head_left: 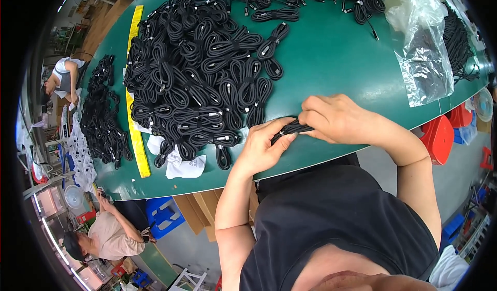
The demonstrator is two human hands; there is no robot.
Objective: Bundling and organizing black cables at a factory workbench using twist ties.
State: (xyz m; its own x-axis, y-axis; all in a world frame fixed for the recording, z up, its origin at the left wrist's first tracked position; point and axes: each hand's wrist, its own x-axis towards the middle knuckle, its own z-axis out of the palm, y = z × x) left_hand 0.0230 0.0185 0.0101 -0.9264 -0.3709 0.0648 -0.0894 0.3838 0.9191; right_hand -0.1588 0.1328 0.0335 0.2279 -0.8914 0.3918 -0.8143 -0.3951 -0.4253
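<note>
Both my hands meet over the front edge of the green table (331, 47), closed on one coiled black cable (291, 129). My left hand (266, 145) pinches the bundle at its left end, thumb and fingers around it. At the other end, my right hand (331, 119) has bent fingers on the coil. A short strap or tie around the coil cannot be made out clearly. Just left of my hands lies a big pile of coiled black cables (202, 68), many with a dark band round the middle and pale metal plugs.
A yellow strip (135, 99) divides the pile from more cables (106, 115) at left. White cloth bags (185, 166) lie by the near edge. Clear plastic bags (422, 53) sit at right; red stools (437, 140) stand beyond. Two co-workers (111, 231) are at the left.
</note>
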